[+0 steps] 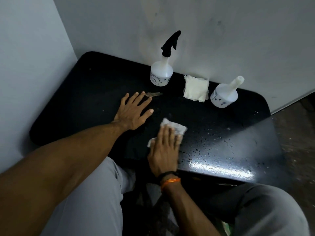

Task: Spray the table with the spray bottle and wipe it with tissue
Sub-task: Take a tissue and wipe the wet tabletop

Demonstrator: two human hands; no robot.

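Observation:
The black table (81, 103) carries spray droplets across its right half. A white spray bottle (161, 72) with a black trigger head stands upright at the back by the wall. My right hand (164, 150) lies flat on a damp white tissue (177, 127), pressing it onto the tabletop near the front middle. My left hand (134, 110) rests palm down on the table with fingers spread, holding nothing, left of the tissue. A brownish smear (153, 94) lies just beyond its fingertips.
A stack of folded white tissues (196, 88) lies at the back, right of the spray bottle. A second white bottle (225, 95) without a trigger head stands right of the stack. Walls close off the back and left. My knees in grey trousers sit below the table's front edge.

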